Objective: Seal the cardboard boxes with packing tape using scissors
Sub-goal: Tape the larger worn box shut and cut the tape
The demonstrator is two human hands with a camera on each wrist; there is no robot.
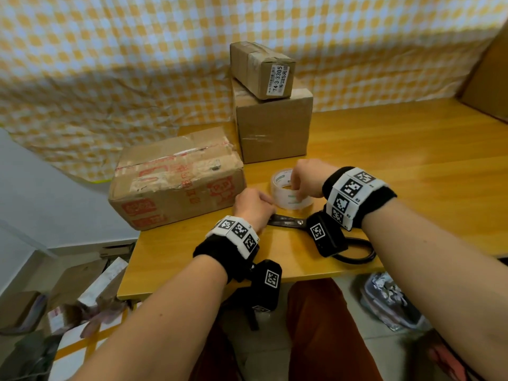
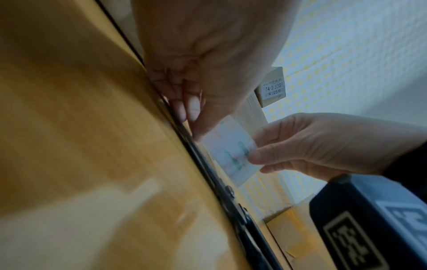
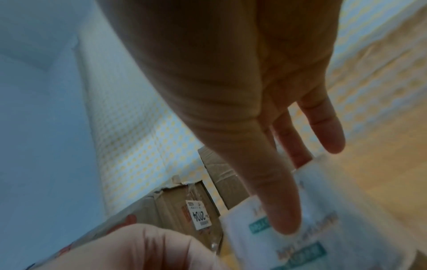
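A roll of clear packing tape [image 1: 292, 194] stands on the wooden table [image 1: 398, 149]. My right hand [image 1: 303, 179] grips it from above, thumb [image 3: 284, 215] on the outer face of the roll [image 3: 323, 237], fingers behind. My left hand [image 1: 254, 205], fingers curled, pinches at the tape's loose end on the roll's left side [image 2: 231, 151]. Black-handled scissors [image 1: 291, 223] lie flat on the table just in front of the roll, under both wrists. A large worn cardboard box with red print [image 1: 176, 185] sits left of my hands.
A medium cardboard box [image 1: 272, 130] stands behind the roll with a small taped box [image 1: 261, 70] on top. A checked cloth hangs behind. The table's near edge is close under my wrists. Clutter lies on the floor at left and right.
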